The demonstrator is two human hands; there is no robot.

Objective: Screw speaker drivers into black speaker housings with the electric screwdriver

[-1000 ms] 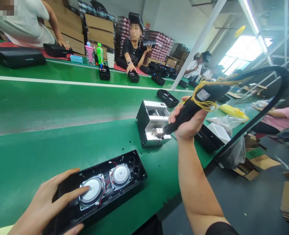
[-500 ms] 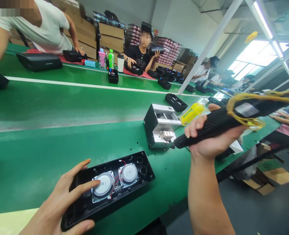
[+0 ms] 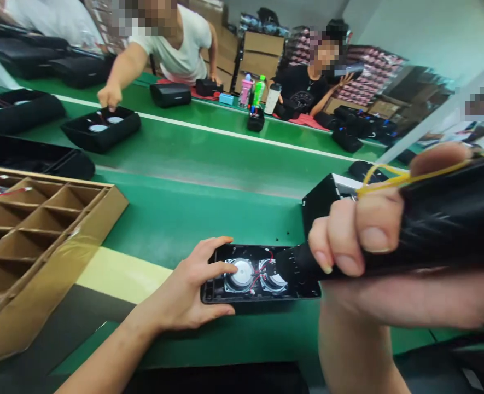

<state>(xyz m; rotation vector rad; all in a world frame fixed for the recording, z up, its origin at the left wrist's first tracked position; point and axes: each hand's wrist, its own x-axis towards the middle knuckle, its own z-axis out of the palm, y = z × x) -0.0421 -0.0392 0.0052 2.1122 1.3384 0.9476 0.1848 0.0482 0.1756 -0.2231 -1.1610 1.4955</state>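
Observation:
My left hand (image 3: 188,287) grips the left end of a black speaker housing (image 3: 266,304) lying on the green bench. Its thumb is on the near side and one finger rests at a round silver speaker driver (image 3: 242,271) inside. A second driver (image 3: 275,280) sits to the right, partly hidden, with thin red wires between the two. My right hand (image 3: 360,235) is closed round a black electric screwdriver (image 3: 447,219) with a yellow cord on it. The screwdriver's front end hangs over the right part of the housing; its tip cannot be made out.
A box-shaped machine (image 3: 319,210) stands behind the screwdriver, largely covered by my right hand. At the left lies a divided cardboard tray (image 3: 114,205) with wired parts. Across the bench a co-worker's hand (image 3: 111,97) touches another open housing (image 3: 102,134). Bottles (image 3: 260,92) stand farther back.
My view has swung left, bringing the cardboard tray into sight. The screwdriver has come from above the bench at the right to over the housing. My left hand still grips the housing, now lying straighter.

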